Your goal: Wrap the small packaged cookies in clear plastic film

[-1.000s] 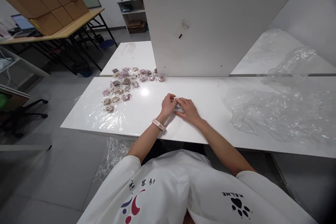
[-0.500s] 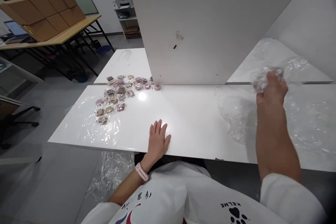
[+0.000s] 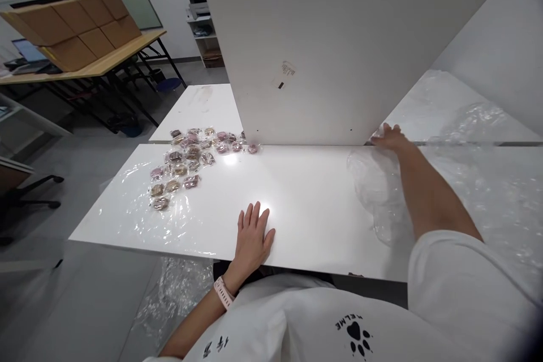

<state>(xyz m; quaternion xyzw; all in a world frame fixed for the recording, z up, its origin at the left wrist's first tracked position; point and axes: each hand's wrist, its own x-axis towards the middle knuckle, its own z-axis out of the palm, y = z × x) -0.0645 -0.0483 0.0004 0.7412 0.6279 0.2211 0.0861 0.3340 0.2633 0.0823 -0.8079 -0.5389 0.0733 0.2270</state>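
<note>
My left hand (image 3: 251,240) lies flat on the white table (image 3: 305,203) near its front edge, fingers spread, holding nothing. My right hand (image 3: 389,137) is at the far side, beside the lower right corner of an upright white panel (image 3: 314,39). Its fingers are curled, and a bit of crumpled clear plastic (image 3: 375,137) shows at them; part of the grip is hidden. Below that hand, a clear plastic bag (image 3: 375,192) lies on the table. Small wrapped snacks (image 3: 180,171), brown, tan and pink, are scattered at the left, apart from both hands.
Clear plastic film (image 3: 504,203) covers the table's right part, with more film (image 3: 169,288) hanging below the front left edge. Behind the panel, a second white table (image 3: 203,104) adjoins. Cardboard boxes (image 3: 76,28) stand on a wooden desk (image 3: 123,51) at the far left.
My right hand has moved left and lower, from above the film with a crumpled clear plastic bundle to the panel's corner. My left hand stays flat; the view has shifted slightly.
</note>
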